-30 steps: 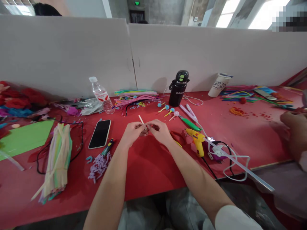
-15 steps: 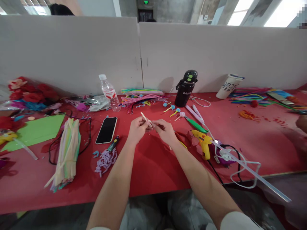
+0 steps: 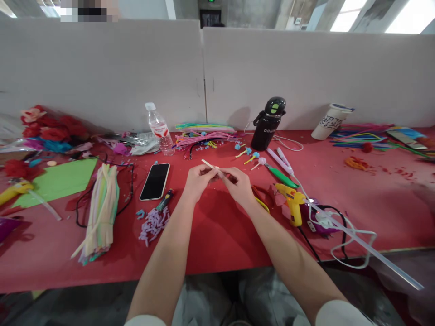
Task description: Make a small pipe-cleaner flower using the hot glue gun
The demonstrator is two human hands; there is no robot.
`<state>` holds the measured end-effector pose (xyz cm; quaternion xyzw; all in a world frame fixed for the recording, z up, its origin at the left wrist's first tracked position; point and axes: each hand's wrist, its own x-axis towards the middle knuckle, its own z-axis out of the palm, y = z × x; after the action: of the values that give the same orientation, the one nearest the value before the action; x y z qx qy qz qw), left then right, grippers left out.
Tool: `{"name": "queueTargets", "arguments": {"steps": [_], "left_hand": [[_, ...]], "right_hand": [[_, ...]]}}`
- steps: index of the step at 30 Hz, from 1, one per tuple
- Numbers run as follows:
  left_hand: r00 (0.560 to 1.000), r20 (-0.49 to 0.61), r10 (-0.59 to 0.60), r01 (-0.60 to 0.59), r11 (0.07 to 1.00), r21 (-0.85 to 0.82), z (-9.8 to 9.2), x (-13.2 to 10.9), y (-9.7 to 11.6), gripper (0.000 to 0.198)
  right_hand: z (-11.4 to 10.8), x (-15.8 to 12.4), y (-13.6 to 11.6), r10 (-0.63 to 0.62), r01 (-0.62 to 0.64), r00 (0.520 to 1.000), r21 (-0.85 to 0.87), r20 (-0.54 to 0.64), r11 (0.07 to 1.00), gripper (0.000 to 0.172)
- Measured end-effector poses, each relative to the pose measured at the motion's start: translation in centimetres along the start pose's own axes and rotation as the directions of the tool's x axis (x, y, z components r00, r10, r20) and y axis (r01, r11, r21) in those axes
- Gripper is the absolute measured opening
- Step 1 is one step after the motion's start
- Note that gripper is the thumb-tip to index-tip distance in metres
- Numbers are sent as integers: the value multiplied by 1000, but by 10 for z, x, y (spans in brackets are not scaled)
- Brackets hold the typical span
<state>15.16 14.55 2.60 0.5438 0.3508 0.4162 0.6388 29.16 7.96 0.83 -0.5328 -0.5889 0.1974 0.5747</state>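
Note:
Both my hands meet over the middle of the red table (image 3: 217,235). My left hand (image 3: 199,180) pinches a short pale pipe cleaner (image 3: 208,164), whose free end sticks up and to the left. My right hand (image 3: 239,183) is closed on the same piece at its near end, fingertips touching those of the left. A black phone (image 3: 155,181) lies face up just left of my left hand. A yellow glue gun (image 3: 291,201) stands right of my right hand, with a long clear glue stick (image 3: 370,249) running from it.
Around lie a bundle of pale pipe cleaners (image 3: 100,210), a heap of lilac cut bits (image 3: 152,224), a green sheet (image 3: 59,180), a water bottle (image 3: 159,129), a black flask (image 3: 268,123), a paper cup (image 3: 331,121) and coloured pipe cleaners (image 3: 204,135). White partitions close off the back.
The view has swung left, so everything on the table sits further right. My hands stay joined, and the pipe cleaner's free end has tilted lower. The other person's hand at the right edge is out of view.

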Motion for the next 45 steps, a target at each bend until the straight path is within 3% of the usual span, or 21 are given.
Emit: {"name": "queueTargets", "arguments": {"steps": [4,8,14,26,30,36,40,45], "left_hand": [[995,49,-91,91,996,9,-6,-3,8,35],[984,114,-140,126,985,118,-12,-6,17,30],[982,177,-71,19,960,279,-16,-7,16,24],[974,222,-40,-42,935,352,-19,-4,11,20],[964,263,34,-162,860,484,-19,-4,8,16],[920,332,208,-384,650,656,-11,-9,12,19],[910,356,212,-404,641,653,-7,-9,12,25],[910,343,232,-410,625,664,-6,-8,9,25]], "right_hand": [[-2,3,2,126,-128,992,79,27,989,23],[-4,5,5,197,-206,977,107,85,973,24],[-5,5,9,176,-192,971,85,161,978,25],[-8,6,7,217,-244,934,65,284,968,25],[-7,6,9,286,-322,910,76,300,944,28],[-7,8,12,416,-471,871,207,260,857,29],[-8,9,16,430,-468,882,260,193,844,32],[-11,9,16,402,-447,892,269,206,854,32]]}}
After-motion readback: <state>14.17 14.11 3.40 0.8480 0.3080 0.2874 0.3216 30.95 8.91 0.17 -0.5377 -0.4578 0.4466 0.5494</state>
